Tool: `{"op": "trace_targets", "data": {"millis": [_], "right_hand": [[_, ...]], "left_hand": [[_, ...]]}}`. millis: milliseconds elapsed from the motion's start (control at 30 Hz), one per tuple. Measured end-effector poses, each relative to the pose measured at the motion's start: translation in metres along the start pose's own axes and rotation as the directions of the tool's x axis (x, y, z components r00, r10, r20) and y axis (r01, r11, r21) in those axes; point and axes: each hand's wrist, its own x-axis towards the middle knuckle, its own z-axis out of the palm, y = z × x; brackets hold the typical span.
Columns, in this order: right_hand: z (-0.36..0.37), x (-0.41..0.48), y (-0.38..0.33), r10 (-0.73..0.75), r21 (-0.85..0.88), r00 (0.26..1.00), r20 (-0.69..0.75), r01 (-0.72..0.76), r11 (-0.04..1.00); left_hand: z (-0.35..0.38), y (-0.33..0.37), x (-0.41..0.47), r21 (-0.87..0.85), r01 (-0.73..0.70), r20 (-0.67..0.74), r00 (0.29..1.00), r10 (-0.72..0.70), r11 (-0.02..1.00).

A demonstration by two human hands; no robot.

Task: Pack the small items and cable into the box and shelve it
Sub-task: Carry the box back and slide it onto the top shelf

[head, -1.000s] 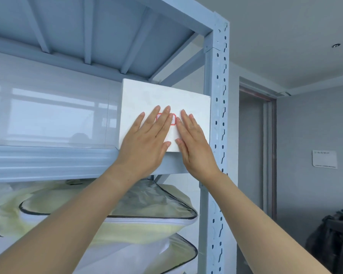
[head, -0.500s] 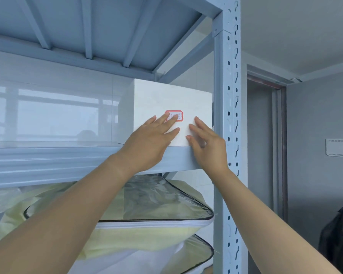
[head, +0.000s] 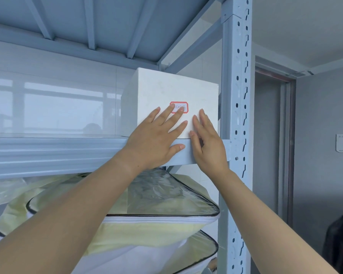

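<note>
A closed white box (head: 172,89) with a red-bordered label (head: 179,107) stands on the blue-grey metal shelf (head: 53,151), close to the right upright. My left hand (head: 156,139) lies flat on the box's front face, fingers spread, fingertips on the label. My right hand (head: 208,143) presses flat on the lower right of the front, its thumb over the shelf's front rail. Neither hand grips the box. The small items and cable are not visible.
The perforated metal upright (head: 236,135) stands right of the box. Zippered clear-topped bags of pale yellow bedding (head: 156,220) fill the shelf below. A doorway (head: 269,135) and grey wall lie to the right, with a dark bag (head: 341,240) low down.
The box has gone further back onto the shelf. Both hands have slid lower on its front, uncovering the label. The view has shifted closer and to the left.
</note>
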Motion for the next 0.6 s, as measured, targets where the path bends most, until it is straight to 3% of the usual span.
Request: {"op": "trace_targets", "data": {"millis": [200,300,500,600], "right_hand": [[-0.006,0.003,-0.001,0.025,0.038,0.999,0.028,-0.026,0.999],[-0.018,0.004,0.0,0.014,-0.023,0.999,0.036,-0.013,1.0],[-0.038,-0.016,-0.005,-0.022,-0.009,1.0,-0.007,0.021,1.0],[-0.046,-0.025,-0.016,-0.033,-0.01,0.999,-0.039,0.033,0.999]], "left_hand": [[-0.001,0.0,-0.002,-0.023,0.007,-0.01,1.0,-0.007,1.0],[-0.004,0.001,-0.004,-0.087,0.032,-0.025,0.999,-0.034,0.996],[-0.017,0.018,-0.015,-0.285,0.193,-0.09,0.97,-0.226,0.939],[-0.026,0.035,-0.028,-0.278,0.231,-0.113,0.956,-0.27,0.933]]}}
